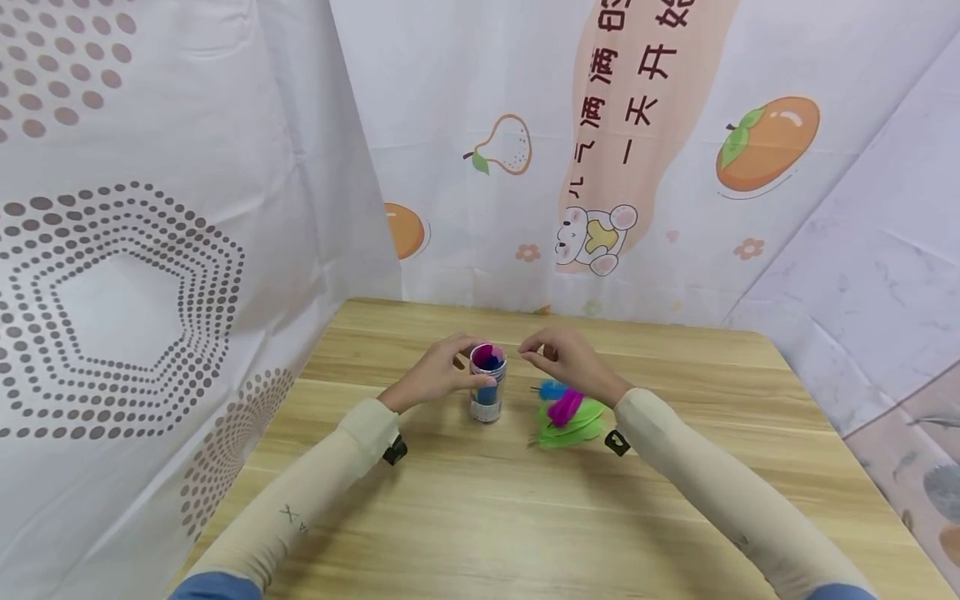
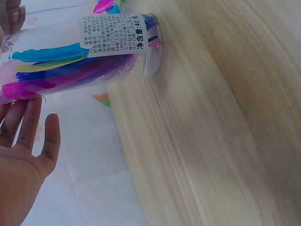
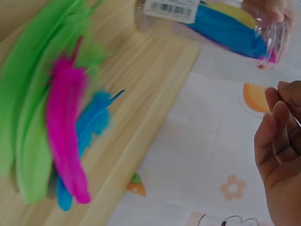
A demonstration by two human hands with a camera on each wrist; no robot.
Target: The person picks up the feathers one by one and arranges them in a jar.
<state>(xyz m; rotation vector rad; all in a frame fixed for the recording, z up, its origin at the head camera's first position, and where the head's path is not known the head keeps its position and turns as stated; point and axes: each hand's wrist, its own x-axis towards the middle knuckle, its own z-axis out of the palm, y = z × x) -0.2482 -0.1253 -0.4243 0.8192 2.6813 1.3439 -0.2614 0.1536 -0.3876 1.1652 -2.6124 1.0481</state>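
A clear plastic jar (image 1: 487,410) with a white printed label stands upright on the table. Blue, yellow, purple and magenta feathers (image 2: 61,77) fill it, and its mouth is uncovered. My left hand (image 1: 433,377) holds the jar near its rim, thumb in front and fingers behind. To the right of the mouth hovers my right hand (image 1: 573,360), fingers bent toward the thumb with nothing visible between them. Below that hand lie several green feathers (image 3: 28,127), with a magenta feather (image 3: 67,132) on top and a blue feather (image 3: 91,120) next to it.
The wooden table (image 1: 465,517) ends at a white printed curtain (image 1: 450,275) behind the jar. Another patterned curtain (image 1: 300,233) hangs along the left side. Black wrist camera mounts (image 1: 394,451) stick out below the sleeves.
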